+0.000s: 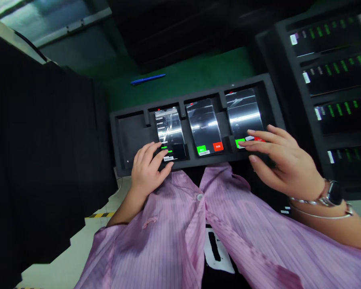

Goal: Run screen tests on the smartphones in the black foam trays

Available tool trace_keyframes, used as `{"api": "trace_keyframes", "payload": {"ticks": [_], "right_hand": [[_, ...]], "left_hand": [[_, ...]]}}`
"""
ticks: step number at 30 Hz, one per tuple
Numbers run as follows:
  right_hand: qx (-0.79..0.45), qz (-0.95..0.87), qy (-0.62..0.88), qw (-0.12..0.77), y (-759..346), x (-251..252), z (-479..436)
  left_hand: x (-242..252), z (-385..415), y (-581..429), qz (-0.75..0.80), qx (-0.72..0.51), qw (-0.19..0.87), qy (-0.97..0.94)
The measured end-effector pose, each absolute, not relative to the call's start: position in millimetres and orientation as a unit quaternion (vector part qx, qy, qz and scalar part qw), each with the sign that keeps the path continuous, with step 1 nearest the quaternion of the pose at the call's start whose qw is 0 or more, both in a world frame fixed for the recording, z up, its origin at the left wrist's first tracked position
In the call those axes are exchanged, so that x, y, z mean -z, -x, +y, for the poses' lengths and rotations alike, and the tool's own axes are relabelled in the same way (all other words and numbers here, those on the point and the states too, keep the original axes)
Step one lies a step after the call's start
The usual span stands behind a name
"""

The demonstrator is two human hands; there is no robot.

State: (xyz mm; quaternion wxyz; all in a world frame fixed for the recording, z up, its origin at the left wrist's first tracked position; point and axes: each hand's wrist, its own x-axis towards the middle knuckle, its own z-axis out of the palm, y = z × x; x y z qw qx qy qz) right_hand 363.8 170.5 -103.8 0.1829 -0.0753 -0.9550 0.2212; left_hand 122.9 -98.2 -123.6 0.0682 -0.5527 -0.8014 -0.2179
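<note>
A black foam tray (129,132) lies in front of me with three phones standing in its slots. My left hand (147,168) rests at the bottom of the left phone (169,128), fingertips touching its lower screen. My right hand (284,160) reaches across the right phone (243,112), its fingers spread over the green and red buttons at the bottom of that screen. Between them the middle phone (204,126) shows a green and a red button and is untouched. Neither hand holds anything. A watch and a bracelet sit on my right wrist.
A blue pen (148,78) lies on the green table behind the tray. Black racks of phones with green-lit screens (333,68) stand at the right. A large dark block fills the left. My pink striped coat (180,233) hangs below.
</note>
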Motion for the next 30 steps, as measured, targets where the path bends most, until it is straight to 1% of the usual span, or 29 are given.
{"api": "trace_keyframes", "payload": {"ticks": [4, 6, 10, 12, 14, 18, 20, 26, 28, 30], "right_hand": [[-0.264, -0.947, -0.029, 0.183, -342.4, 90.9, 151.9], [-0.264, -0.949, -0.066, 0.159, -331.1, 98.1, 144.5], [-0.254, -0.956, -0.083, 0.125, -317.4, 119.1, 140.1], [-0.268, -0.953, -0.061, 0.13, -314.4, 121.8, 144.5], [-0.27, -0.952, -0.007, 0.146, -311.4, 118.1, 152.6], [-0.204, -0.958, 0.133, 0.154, -298.5, 109.0, 170.4], [-0.17, -0.96, 0.163, 0.152, -288.5, 111.8, 175.2], [-0.101, -0.961, 0.176, 0.186, -274.0, 131.5, 170.7], [-0.103, -0.968, 0.168, 0.155, -285.7, 122.7, 168.8], [-0.127, -0.983, 0.105, 0.084, -306.6, 101.4, 169.8]], "left_hand": [[123.3, -97.4, -123.7, -0.805, 0.217, 0.067, 0.548], [124.7, -97.7, -125.0, -0.813, 0.212, 0.055, 0.54], [123.4, -102.1, -125.5, -0.825, 0.204, 0.02, 0.527], [115.4, -105.5, -121.4, -0.82, 0.198, -0.012, 0.536], [102.7, -107.2, -113.2, -0.817, 0.192, -0.04, 0.543], [81.9, -96.0, -91.0, -0.828, 0.182, -0.046, 0.529], [82.5, -82.9, -82.5, -0.84, 0.164, -0.052, 0.514], [103.5, -56.9, -86.2, -0.867, 0.102, -0.061, 0.484], [95.4, -66.4, -96.6, -0.863, 0.094, -0.075, 0.49], [73.7, -85.3, -107.6, -0.832, 0.087, -0.116, 0.536]]}}
